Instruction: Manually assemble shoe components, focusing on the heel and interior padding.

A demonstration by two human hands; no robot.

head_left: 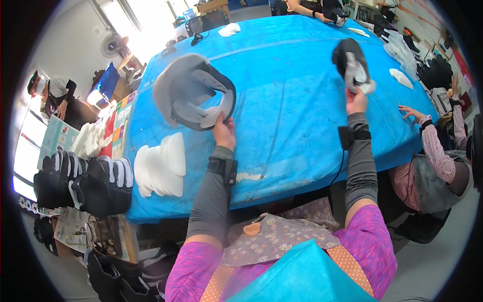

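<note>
My left hand [224, 133] is closed on the lower edge of a grey shoe upper [171, 93] with dark trim and a whitish lining. That upper is raised over the blue-covered table [282, 95] and smeared by motion. Farther right, my right hand [356, 102] grips the lower end of a black shoe upper [346, 56], with grey and white parts showing inside it. Nearest to my left forearm, a fanned stack of white shaped pads [161, 166] lies on the table's left side.
Black shoe uppers [103, 194] are stacked at the left. A person's hand [413, 114] rests at the table's right edge. Another person's hand [326, 19] works at the far edge. White pads [401, 79] and a clear plastic bag [402, 53] lie far right. A cable [341, 166] hangs from my right wrist.
</note>
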